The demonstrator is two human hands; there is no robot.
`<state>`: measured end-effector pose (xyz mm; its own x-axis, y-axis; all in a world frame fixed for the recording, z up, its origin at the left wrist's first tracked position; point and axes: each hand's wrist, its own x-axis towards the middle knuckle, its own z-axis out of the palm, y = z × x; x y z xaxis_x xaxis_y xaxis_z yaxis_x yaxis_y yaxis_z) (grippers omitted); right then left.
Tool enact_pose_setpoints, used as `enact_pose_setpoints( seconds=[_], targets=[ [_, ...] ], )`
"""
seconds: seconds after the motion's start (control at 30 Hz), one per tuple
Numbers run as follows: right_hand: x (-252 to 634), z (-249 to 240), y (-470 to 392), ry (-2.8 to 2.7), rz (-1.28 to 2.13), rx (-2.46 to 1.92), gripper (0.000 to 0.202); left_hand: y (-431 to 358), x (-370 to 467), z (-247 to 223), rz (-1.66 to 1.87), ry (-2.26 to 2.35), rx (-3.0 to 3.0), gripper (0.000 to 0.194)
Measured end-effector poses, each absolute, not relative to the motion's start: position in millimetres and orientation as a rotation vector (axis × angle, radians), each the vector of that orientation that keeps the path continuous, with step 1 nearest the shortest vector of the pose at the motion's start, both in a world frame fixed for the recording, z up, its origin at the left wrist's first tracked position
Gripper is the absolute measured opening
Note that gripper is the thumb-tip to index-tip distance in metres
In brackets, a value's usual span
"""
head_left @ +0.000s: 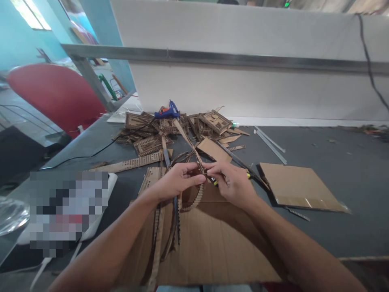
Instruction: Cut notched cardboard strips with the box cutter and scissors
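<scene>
A narrow ridged cardboard strip (pixel 198 197) curves up between my two hands above a large brown cardboard sheet (pixel 219 243). My left hand (pixel 185 178) pinches the strip between thumb and fingers. From the right, my right hand (pixel 227 180) is closed at the same spot, its fingertips touching the strip; a black and yellow tool shows partly behind it. More cardboard strips (pixel 156 251) lie and hang beside my left wrist. Behind the hands, a blue glue gun (pixel 168 112) rests on a pile of patterned cardboard pieces (pixel 146 140).
A flat cardboard piece (pixel 300 184) lies on the dark table (pixel 343 162) at the right. Two clear sticks (pixel 270 146) are farther back. At the left are a blurred-out device, a white cable (pixel 41 271) and a red chair (pixel 54 97). A black cord (pixel 100 151) crosses the table.
</scene>
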<state>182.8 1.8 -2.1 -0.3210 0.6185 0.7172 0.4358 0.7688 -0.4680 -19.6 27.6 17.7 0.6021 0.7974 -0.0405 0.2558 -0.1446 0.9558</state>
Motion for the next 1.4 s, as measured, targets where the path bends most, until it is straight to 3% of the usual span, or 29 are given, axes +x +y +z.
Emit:
enact_pose_setpoints(
  seconds=[0.33,0.6,0.83,1.4],
  targets=[
    [188.6,3.3,3.8,-1.947,0.412,-0.819,0.017,27.3,-25.7,22.8,0.477,0.88,1.721,0.029],
    [188.8,0.7,6.9,-1.994,0.296,-0.797,0.01,26.5,-25.9,24.8,0.518,0.846,1.741,0.027],
    [183.7,-0.4,1.8,-2.032,0.233,-0.796,0.012,24.2,-19.3,20.7,0.687,0.864,1.564,0.039],
    [184.6,2.7,-1.7,-1.975,0.33,-0.855,0.018,22.8,-22.9,27.0,0.569,0.78,1.5,0.042]
  ],
)
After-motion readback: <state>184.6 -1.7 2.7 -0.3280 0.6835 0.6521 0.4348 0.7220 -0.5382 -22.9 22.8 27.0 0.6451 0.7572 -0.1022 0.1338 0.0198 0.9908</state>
